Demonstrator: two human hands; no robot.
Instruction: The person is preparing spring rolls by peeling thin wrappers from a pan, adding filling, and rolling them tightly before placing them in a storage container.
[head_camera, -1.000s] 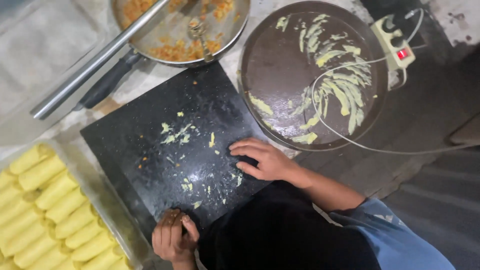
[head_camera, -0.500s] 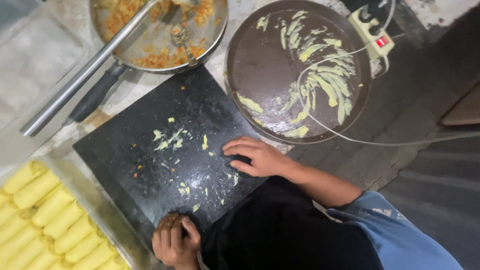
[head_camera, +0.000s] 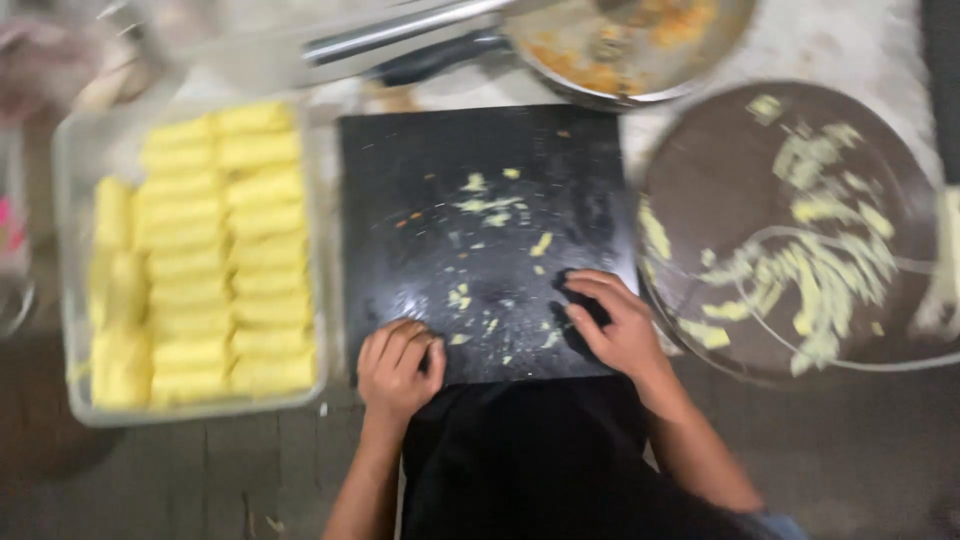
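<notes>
A black square board (head_camera: 480, 160) lies in front of me, flecked with small yellow dough scraps (head_camera: 490, 205). My left hand (head_camera: 398, 368) rests on the board's near left edge with its fingers curled together; I cannot see anything inside it. My right hand (head_camera: 618, 322) presses down on the board's near right part, fingers bent and apart, holding nothing. My dark lap fills the bottom middle of the view.
A clear tray (head_camera: 65, 300) of several yellow rolls (head_camera: 225, 250) sits left of the board. A round dark griddle (head_camera: 720, 160) with yellow scraps and a white cord (head_camera: 800, 232) lies right. A metal frying pan (head_camera: 620, 85) with orange filling stands behind.
The view has swung so the board sits square-on and the roll tray shows fully. My left hand has come up onto the board's near edge. My right hand stays on the board.
</notes>
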